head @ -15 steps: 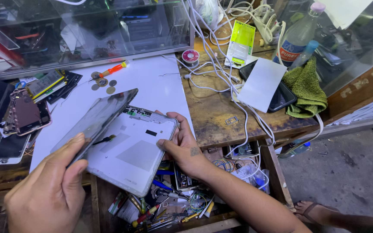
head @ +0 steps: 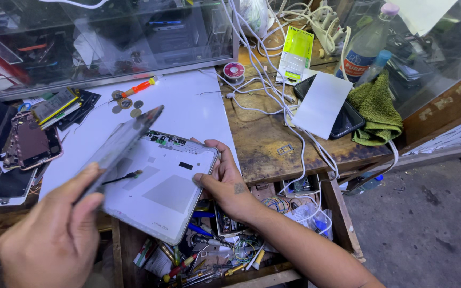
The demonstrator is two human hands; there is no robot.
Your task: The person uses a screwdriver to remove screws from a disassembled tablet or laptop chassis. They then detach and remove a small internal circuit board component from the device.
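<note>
- My left hand (head: 54, 234) grips the lifted screen panel (head: 121, 144), blurred, its lower end hidden under my fingers.
- My right hand (head: 225, 184) grasps the open tablet body (head: 161, 186) at its right edge, over the cluttered drawer (head: 230, 250).

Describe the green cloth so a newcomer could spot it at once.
Start at the wooden workbench and go to its right end. The green cloth lies crumpled there beside a dark phone, the only soft, fuzzy thing among cables and electronics.
</note>
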